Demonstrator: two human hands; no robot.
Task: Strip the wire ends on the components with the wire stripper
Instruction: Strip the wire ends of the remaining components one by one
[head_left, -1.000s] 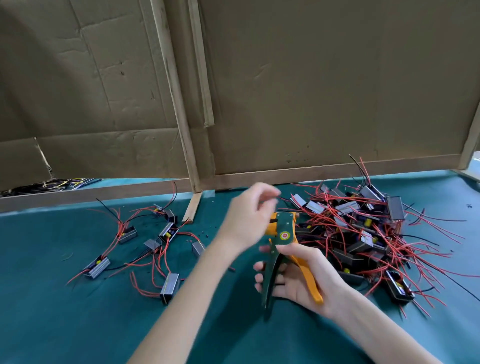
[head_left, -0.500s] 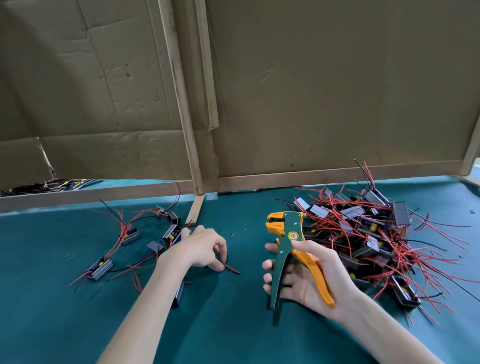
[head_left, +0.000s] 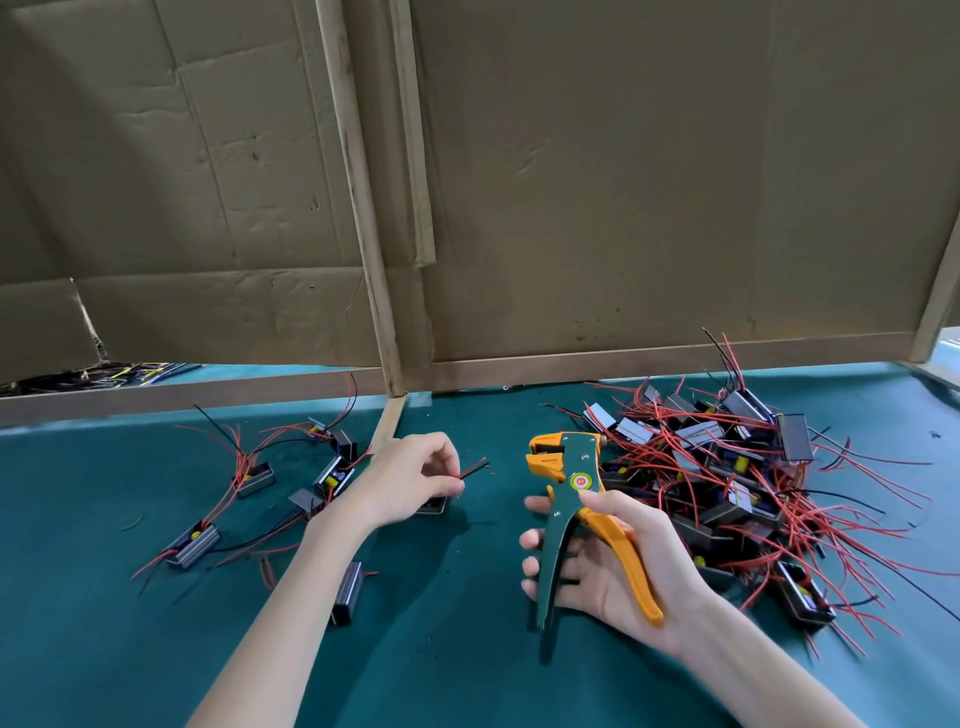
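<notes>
We see the right hand (head_left: 618, 566) gripping the wire stripper (head_left: 563, 512) upright over the teal felt table (head_left: 104, 649). It has a green metal body, an orange plastic handle and a round red-yellow sticker (head_left: 581, 481) whose print is unreadable. The left hand (head_left: 410, 478) pinches a thin red-and-black wire pair (head_left: 474, 468), near the stripper but not touching it. A tangled component pile (head_left: 727, 483) of grey boxy shells lies just right, with loose components (head_left: 335, 475) to the left. A creased cardboard wall (head_left: 623, 182) stands behind.

Left hand (head_left: 410, 480) palm-down, forearm extended from lower left, thumb and forefinger pinching wire ends (head_left: 471, 470). Right hand (head_left: 597, 577) palm-up, fingers (head_left: 531, 566) curled round wire stripper (head_left: 571, 462) handles, thumb on top near pivot. Hands apart
</notes>
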